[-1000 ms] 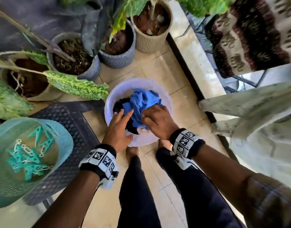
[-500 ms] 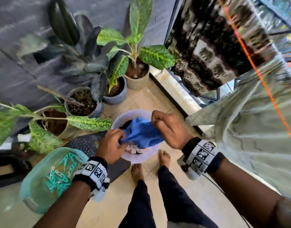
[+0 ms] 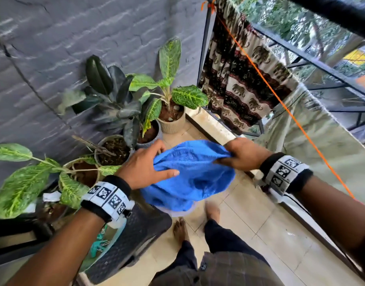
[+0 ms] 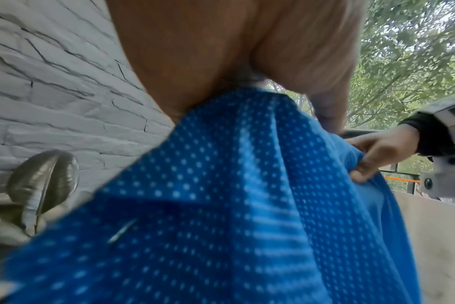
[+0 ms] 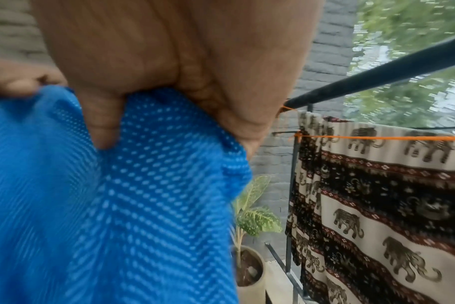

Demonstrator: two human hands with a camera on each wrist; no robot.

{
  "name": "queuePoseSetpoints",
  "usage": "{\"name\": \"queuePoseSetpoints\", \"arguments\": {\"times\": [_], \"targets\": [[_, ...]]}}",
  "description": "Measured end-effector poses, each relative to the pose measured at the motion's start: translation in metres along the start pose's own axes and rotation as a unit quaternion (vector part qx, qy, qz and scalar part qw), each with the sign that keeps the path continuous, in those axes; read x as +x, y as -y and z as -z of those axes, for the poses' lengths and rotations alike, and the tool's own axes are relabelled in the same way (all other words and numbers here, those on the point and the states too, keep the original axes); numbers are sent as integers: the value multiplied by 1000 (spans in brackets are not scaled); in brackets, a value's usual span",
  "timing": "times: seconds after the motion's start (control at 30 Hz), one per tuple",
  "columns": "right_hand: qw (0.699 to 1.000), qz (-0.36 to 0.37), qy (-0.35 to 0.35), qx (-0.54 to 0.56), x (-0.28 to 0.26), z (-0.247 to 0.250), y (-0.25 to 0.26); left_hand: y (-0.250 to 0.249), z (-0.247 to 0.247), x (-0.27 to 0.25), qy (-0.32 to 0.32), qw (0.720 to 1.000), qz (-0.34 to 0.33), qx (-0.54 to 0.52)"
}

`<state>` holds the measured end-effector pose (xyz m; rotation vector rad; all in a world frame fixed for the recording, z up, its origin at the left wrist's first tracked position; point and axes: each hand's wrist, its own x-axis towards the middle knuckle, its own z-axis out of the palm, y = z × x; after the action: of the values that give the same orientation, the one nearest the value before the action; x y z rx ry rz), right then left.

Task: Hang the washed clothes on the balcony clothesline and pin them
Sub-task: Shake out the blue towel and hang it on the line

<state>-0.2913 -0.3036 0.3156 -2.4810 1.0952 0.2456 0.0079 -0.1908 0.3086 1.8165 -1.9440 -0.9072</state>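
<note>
Both hands have lifted the blue dotted cloth (image 3: 189,172) up out of the tub. Left hand (image 3: 143,165) and right hand (image 3: 242,154) each grip its top edge. The orange clothesline (image 3: 280,100) runs just right, nearer the right hand.

A home balcony: laundry is drying on a thin orange clothesline (image 3: 280,100) strung by a black metal railing (image 3: 313,56), an elephant-print cloth (image 3: 239,83) is hanging there, and potted leafy plants (image 3: 167,96) are lining a grey stone-clad wall (image 3: 74,48) above beige floor tiles (image 3: 249,219).
</note>
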Motion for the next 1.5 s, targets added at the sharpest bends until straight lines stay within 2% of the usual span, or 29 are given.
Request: {"name": "queuePoseSetpoints", "arguments": {"times": [0.07, 0.17, 0.23, 0.27, 0.33, 0.43, 0.53, 0.67, 0.73, 0.87, 1.0, 1.07, 1.2, 1.27, 1.3, 1.33, 1.4, 1.43, 1.47, 1.5], "targets": [[994, -2, -66, 92, -3, 11, -3, 4, 7, -7, 60, 996, 17, 59], [963, -4, -77, 257, -3, 21, 0, 6, 11, -12, 95, 978, 26, 185], [938, -2, -66, 340, -6, 24, 6, 4, 14, -19, 89, 981, 47, 168], [935, 15, -63, 348, -9, 26, 7, 4, 15, -23, 90, 984, 58, 145], [939, 48, -59, 336, -18, 31, 8, 3, 18, -30, 92, 988, 71, 102], [952, 51, -25, 301, -37, 40, 1, 8, 16, -41, 70, 993, 74, 56], [972, 22, 35, 233, -54, 40, -6, 9, 10, -45, 33, 997, 57, 50], [971, -24, 72, 225, -69, 31, -10, 0, 12, -40, -26, 1000, -5, -6], [973, -33, 68, 218, -73, 24, -8, -12, 18, -37, -21, 998, -9, -53], [986, -88, 58, 132, -74, 5, -2, -54, 27, -31, 46, 996, -38, -66], [986, -109, 83, 98, -84, -5, 21, -95, 26, -26, 12, 994, -76, -75], [986, -87, 53, 131, -88, -17, 27, -115, 22, -22, -2, 991, -105, -85], [958, -42, -26, 283, -101, -37, 35, -151, 9, -20, 1, 985, -134, -106], [950, -55, -40, 306, -110, -40, 34, -164, 2, -21, -4, 984, -143, -104], [936, -61, -42, 345, -116, -41, 33, -168, 0, -22, -9, 983, -150, -106], [906, -90, -50, 410, -122, -43, 27, -172, -2, -24, -13, 982, -153, -108], [831, -156, -116, 521, -138, -44, 11, -176, -10, -29, -14, 984, -151, -95], [804, -177, -155, 546, -149, -44, 1, -176, -15, -33, -1, 986, -143, -82], [790, -187, -179, 556, -160, -43, -9, -176, -19, -37, 23, 990, -129, -60], [794, -175, -192, 549, -173, -40, -17, -175, -23, -41, 44, 991, -122, -24]]}}
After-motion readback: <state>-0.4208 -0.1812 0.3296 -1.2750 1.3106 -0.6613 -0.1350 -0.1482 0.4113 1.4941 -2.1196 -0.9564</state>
